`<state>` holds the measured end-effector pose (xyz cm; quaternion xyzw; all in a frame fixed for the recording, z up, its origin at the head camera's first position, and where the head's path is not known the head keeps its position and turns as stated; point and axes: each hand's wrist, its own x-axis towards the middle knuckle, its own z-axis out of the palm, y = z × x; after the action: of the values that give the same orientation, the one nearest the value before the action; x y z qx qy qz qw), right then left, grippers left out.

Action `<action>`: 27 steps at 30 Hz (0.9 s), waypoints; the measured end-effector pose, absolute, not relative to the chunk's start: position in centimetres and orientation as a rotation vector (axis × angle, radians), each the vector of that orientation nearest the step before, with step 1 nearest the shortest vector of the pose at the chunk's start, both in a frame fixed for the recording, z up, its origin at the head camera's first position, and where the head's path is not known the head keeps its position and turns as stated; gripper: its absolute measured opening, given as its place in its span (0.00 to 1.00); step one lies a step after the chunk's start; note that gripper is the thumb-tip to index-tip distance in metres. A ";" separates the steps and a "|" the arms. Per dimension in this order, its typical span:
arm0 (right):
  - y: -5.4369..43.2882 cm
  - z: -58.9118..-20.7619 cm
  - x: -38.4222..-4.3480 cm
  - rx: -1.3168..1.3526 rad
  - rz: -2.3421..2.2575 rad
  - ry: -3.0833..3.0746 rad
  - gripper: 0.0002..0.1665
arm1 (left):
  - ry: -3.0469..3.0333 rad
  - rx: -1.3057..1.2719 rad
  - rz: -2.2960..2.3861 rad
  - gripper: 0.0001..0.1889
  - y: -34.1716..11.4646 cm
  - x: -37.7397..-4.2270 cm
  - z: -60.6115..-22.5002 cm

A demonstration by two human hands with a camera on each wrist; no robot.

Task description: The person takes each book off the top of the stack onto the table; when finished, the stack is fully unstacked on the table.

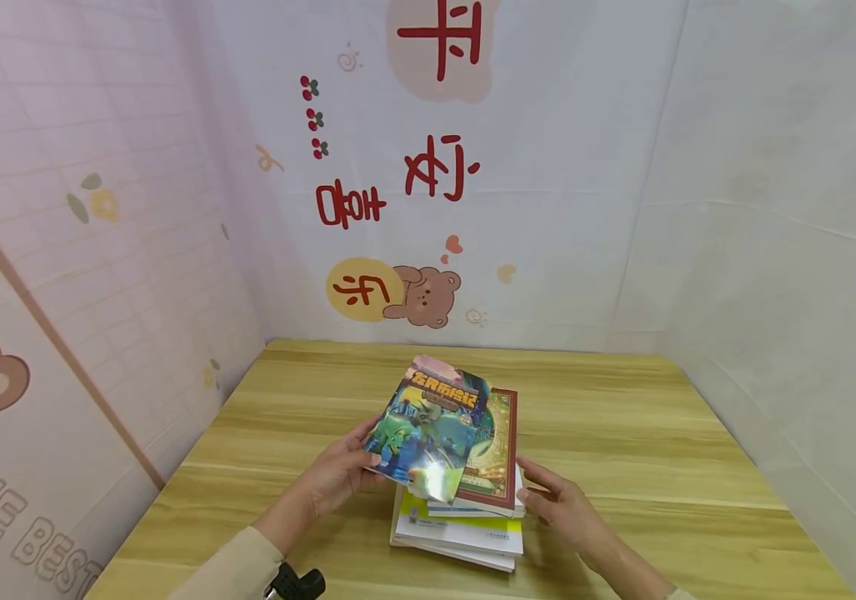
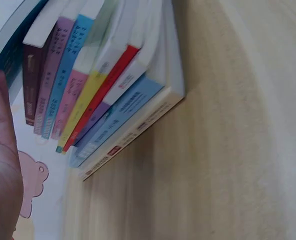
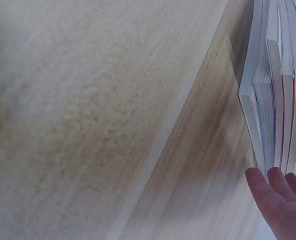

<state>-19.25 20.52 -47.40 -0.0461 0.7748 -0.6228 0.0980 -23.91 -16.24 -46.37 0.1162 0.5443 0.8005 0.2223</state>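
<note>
A stack of books [image 1: 465, 527] lies on the wooden table [image 1: 623, 433]. My left hand [image 1: 362, 460] grips the left edge of the top book [image 1: 431, 425], a glossy blue-green comic cover, and holds it tilted up off the stack. Under it shows a book with a dark red border [image 1: 501, 454]. My right hand [image 1: 542, 487] is open, fingers straight, right beside the stack's right side. The left wrist view shows the coloured spines of the stack [image 2: 103, 95] with my left hand [image 2: 0, 165] at the frame's left. In the right wrist view, fingertips [image 3: 278, 197] reach the page edges of the stack [image 3: 278, 95].
The table stands in a corner, with a printed bear backdrop [image 1: 428, 167] behind and pale sheets at left and right. Bare wood [image 3: 113, 100] surrounds the stack on all sides. A small black device [image 1: 294, 583] sits at my left wrist.
</note>
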 end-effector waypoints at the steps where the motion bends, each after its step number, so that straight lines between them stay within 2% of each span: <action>1: 20.6 -47.4 -19.2 -0.135 -1.840 2.296 0.36 | 1.507 0.319 2.231 0.43 -16.3 -24.1 -46.3; 20: 20.5 -47.3 -18.8 -0.127 -1.830 2.307 0.35 | 1.616 0.018 2.512 0.38 -20.0 -27.1 -45.4; 27: 20.5 -47.5 -18.9 -0.113 -1.827 2.320 0.35 | 1.657 0.012 2.543 0.39 -21.5 -28.4 -45.8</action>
<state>-18.94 20.46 -47.46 -0.0382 0.7816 -0.6156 0.0932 -28.43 -21.50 -45.78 0.0041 0.5450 0.8367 0.0533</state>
